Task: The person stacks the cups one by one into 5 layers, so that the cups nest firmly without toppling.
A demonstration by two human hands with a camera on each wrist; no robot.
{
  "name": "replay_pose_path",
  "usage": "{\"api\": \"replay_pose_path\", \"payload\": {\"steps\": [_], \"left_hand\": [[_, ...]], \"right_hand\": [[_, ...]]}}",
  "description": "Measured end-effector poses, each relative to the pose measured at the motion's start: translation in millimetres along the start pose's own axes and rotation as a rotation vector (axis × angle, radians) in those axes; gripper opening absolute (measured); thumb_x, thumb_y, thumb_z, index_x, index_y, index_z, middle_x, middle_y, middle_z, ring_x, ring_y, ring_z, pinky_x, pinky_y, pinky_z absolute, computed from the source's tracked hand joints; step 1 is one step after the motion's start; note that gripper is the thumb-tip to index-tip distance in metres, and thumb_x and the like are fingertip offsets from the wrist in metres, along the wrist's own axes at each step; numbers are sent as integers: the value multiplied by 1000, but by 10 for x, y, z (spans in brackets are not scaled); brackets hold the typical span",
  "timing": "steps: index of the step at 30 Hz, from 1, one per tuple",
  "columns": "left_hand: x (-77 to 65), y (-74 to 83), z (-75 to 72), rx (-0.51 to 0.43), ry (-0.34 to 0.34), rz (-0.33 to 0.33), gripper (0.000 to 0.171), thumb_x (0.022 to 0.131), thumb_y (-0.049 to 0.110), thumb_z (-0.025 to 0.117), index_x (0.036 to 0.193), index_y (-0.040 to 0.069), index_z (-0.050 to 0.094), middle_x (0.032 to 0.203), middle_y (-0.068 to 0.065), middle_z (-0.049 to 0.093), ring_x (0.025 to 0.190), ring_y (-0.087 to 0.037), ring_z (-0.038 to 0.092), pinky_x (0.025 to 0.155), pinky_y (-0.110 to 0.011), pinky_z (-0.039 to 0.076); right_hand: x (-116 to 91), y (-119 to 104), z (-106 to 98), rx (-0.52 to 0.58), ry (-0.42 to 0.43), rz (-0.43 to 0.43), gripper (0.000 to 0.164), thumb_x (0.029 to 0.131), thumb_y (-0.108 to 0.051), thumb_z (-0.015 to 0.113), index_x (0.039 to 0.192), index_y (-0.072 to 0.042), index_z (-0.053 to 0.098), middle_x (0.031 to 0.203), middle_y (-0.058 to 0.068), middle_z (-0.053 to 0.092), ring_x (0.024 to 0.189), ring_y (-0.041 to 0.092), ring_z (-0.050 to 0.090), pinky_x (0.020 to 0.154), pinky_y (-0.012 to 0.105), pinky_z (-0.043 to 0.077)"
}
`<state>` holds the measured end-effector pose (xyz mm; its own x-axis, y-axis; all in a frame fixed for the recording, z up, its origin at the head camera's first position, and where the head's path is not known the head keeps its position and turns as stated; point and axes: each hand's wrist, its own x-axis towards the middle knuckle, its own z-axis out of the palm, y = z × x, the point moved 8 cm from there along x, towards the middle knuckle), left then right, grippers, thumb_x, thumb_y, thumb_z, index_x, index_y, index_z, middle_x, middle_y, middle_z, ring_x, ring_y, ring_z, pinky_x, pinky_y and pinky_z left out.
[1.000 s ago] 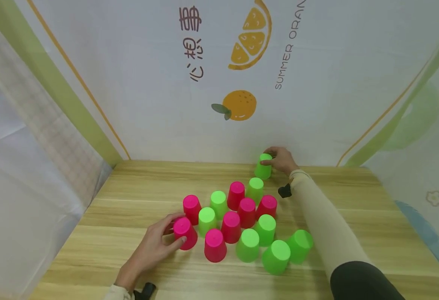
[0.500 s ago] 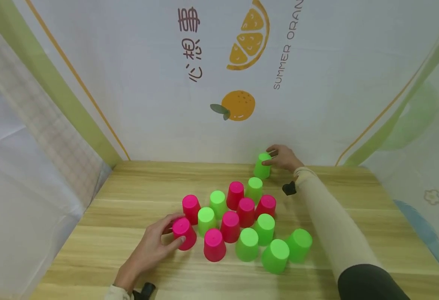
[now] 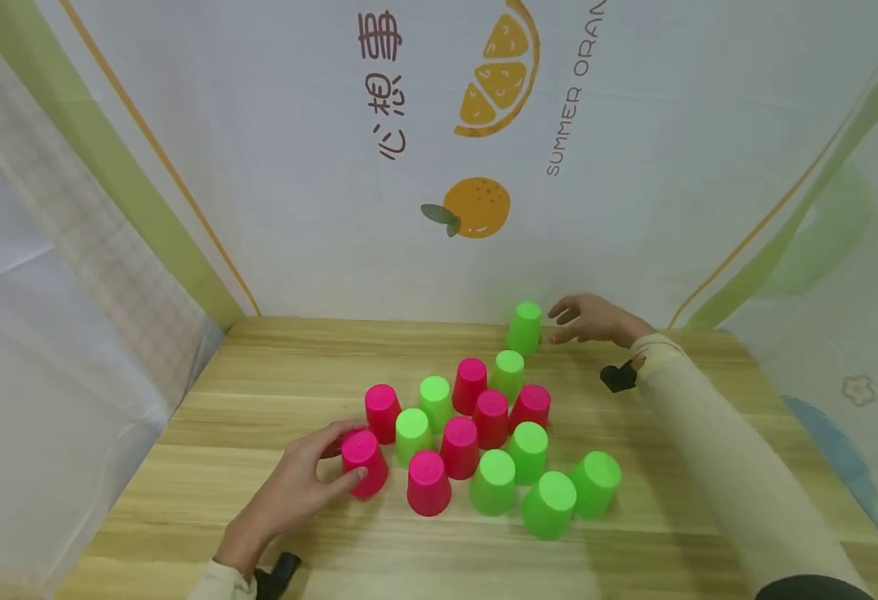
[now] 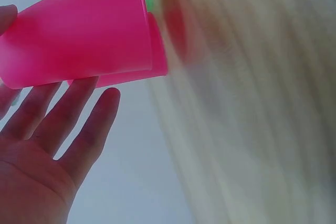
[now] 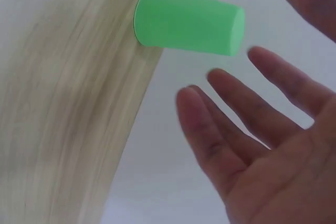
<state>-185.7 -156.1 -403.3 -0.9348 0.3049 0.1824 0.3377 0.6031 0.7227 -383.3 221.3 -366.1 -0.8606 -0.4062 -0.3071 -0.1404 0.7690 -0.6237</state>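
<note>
Upside-down plastic cups, bright pink and green, stand on the wooden table. My left hand [image 3: 296, 477] holds the front-left pink cup [image 3: 364, 465], thumb on its near side and fingers at its far side; the left wrist view shows that pink cup [image 4: 79, 30] up close. My right hand [image 3: 592, 320] is apart from everything, just right of the rearmost green cup [image 3: 524, 328]. In the right wrist view its fingers [image 5: 257, 106] are spread, with a gap to the upright green cup [image 5: 186, 20].
Several other cups form a loose slanted group, among them a pink cup [image 3: 428, 483] in front and a green cup [image 3: 596, 484] at the right. Behind the wooden table [image 3: 296, 350] hangs a white cloth [image 3: 318, 233] with orange prints.
My right hand has let go of the rearmost green cup and drawn away to the right. The left hand stays at its pink cup.
</note>
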Motion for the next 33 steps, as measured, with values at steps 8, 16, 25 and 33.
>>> {"api": "replay_pose_path", "payload": {"steps": [8, 16, 25, 33], "left_hand": [[56, 178, -85, 29, -56, 68, 54, 85, 14, 80, 135, 13, 59, 125, 8, 68, 109, -13, 69, 94, -32, 59], [132, 407, -203, 28, -78, 151, 54, 85, 18, 81, 134, 13, 59, 121, 10, 70, 104, -9, 70, 92, -36, 60], [314, 644, -319, 25, -102, 258, 51, 86, 22, 80, 133, 14, 60, 121, 9, 71, 103, -6, 71, 93, -34, 60], [599, 763, -348, 26, -107, 262, 52, 87, 19, 79, 135, 13, 59, 120, 2, 72, 105, -15, 72, 93, -38, 60]], "right_hand": [[-364, 26, 110, -24, -61, -62, 58, 94, -26, 70, 140, 3, 50, 143, 30, 53, 133, 48, 52, 103, 52, 53], [-727, 43, 247, -5, -55, -129, 57, 90, -30, 75, 136, -3, 55, 136, 22, 61, 127, 41, 60, 102, 48, 55], [-1003, 33, 391, 68, -59, -217, 55, 89, -25, 76, 134, -1, 56, 133, 22, 63, 122, 40, 63, 94, 38, 60], [-1209, 78, 544, 113, -60, -264, 52, 90, -21, 75, 133, 0, 55, 130, 23, 64, 119, 42, 64, 90, 26, 58]]}}
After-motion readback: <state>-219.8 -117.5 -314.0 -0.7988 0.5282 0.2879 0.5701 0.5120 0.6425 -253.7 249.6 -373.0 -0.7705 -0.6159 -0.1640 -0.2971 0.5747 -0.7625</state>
